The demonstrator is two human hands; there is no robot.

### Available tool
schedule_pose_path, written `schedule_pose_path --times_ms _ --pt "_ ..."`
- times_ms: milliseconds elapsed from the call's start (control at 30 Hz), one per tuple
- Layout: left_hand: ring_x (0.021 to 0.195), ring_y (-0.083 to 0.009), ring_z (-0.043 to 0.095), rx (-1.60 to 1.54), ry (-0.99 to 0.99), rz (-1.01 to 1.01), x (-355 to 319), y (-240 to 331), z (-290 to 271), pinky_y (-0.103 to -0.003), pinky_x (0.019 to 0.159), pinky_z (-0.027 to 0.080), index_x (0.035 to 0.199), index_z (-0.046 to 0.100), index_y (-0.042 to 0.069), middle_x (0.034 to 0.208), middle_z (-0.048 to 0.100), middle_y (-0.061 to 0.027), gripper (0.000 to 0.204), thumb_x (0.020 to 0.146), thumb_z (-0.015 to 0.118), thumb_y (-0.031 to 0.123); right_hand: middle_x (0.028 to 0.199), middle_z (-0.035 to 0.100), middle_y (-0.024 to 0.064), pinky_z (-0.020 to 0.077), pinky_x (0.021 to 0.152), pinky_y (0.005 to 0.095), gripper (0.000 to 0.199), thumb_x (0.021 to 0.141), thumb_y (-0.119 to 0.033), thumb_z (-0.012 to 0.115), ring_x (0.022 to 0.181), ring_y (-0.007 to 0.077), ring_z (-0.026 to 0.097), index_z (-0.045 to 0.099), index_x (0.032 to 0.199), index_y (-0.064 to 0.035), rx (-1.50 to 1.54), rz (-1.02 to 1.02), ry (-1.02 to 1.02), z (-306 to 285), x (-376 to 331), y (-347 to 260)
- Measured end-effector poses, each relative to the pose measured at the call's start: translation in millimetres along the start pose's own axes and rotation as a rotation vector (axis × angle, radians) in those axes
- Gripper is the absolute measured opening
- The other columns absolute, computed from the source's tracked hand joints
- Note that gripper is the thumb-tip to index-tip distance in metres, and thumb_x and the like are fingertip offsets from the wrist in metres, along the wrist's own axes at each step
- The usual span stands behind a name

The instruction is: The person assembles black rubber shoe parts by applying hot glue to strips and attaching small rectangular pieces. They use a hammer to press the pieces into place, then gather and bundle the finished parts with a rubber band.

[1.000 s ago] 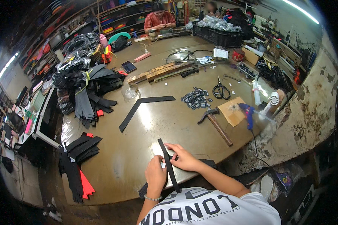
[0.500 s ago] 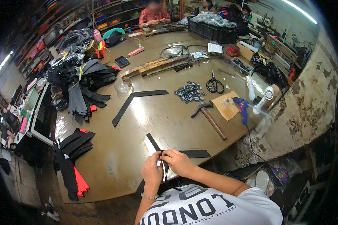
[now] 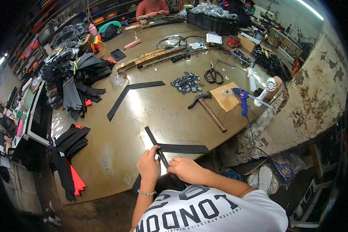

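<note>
Workshop bench, big worn brown tabletop (image 3: pixel 104 154), cluttered along the far and left edges, fairly bare in the middle.

Black strip (image 3: pixel 155 142) sits at the near edge of the tabletop, angled away from the person toward the upper left. Left hand (image 3: pixel 149 167) is curled around its near part, thumb and fingers pinching it. Right hand (image 3: pixel 186 169) is loosely closed just beside it, fingertips at the same spot on the strip; can't tell whether it grips the strip or only presses on it. A second black strip (image 3: pixel 183 148) lies flat to the right, and the two appear to meet near the hands; can't tell if they're joined.

Look: long, narrow, flat, matte black, stiff enough to hold a straight line while partly lifted. Same stock as the bent strip (image 3: pixel 131 94) mid-table.

Risks, my read:
- Both hands work at one point right on the near edge, so a slip likely drops the strip off the table.
- Long free end acts as a lever; twisting it could shift alignment with the flat strip.
- Hammer (image 3: pixel 207 108) and glue gun (image 3: pixel 241 100) lie near the right edge; the gun's cord hangs over it and a snag could pull it down.
</note>
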State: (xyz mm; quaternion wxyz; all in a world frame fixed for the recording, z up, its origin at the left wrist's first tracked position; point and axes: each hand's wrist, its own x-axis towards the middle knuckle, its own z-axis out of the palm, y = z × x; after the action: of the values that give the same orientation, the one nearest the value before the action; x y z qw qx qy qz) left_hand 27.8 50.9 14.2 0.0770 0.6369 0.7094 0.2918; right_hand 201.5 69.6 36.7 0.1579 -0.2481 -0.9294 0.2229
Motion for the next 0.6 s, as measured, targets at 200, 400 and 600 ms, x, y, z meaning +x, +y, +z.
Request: schedule_pose_path --times_ms 200,400,600 --pt "0.077 -0.0287 0.060 -0.050 -0.008 0.095 3.1 -0.8 -6.6 -0.039 0.066 0.049 0.108 0.065 0.018 0.080 0.059 -0.0059 0.046 0.069 0.062 -0.006 0.090 0.066 0.0116 0.0498 0.079 0.0324 0.020 0.082 -0.021 0.074 0.086 0.0207 0.064 0.069 0.091 -0.0041 0.529 0.540 0.419 -48.0 -51.3 46.6" --pt "0.072 -0.0285 0.058 -0.082 0.130 0.121 -1.7 -2.9 -12.2 -0.039 0.064 0.048 0.113 0.064 0.013 0.078 0.057 -0.0076 0.032 0.081 0.066 0.006 0.113 0.052 0.0175 0.0433 0.092 0.0398 0.065 0.079 -0.028 0.081 0.107 0.0292 0.051 0.045 0.123 0.0021 -0.278 0.842 1.232 -105.1 -112.1 221.1" --pt "0.068 -0.0234 0.056 0.043 0.152 0.083 -13.2 -7.7 -10.6 -0.036 0.060 0.046 0.100 0.070 0.014 0.071 0.053 -0.0059 0.014 0.087 0.067 0.017 0.103 0.065 0.0120 0.0515 0.075 0.0296 0.053 0.091 -0.028 0.067 0.084 0.0189 0.064 0.046 0.129 0.0012 -0.017 0.886 0.907 -141.8 -80.7 231.4"
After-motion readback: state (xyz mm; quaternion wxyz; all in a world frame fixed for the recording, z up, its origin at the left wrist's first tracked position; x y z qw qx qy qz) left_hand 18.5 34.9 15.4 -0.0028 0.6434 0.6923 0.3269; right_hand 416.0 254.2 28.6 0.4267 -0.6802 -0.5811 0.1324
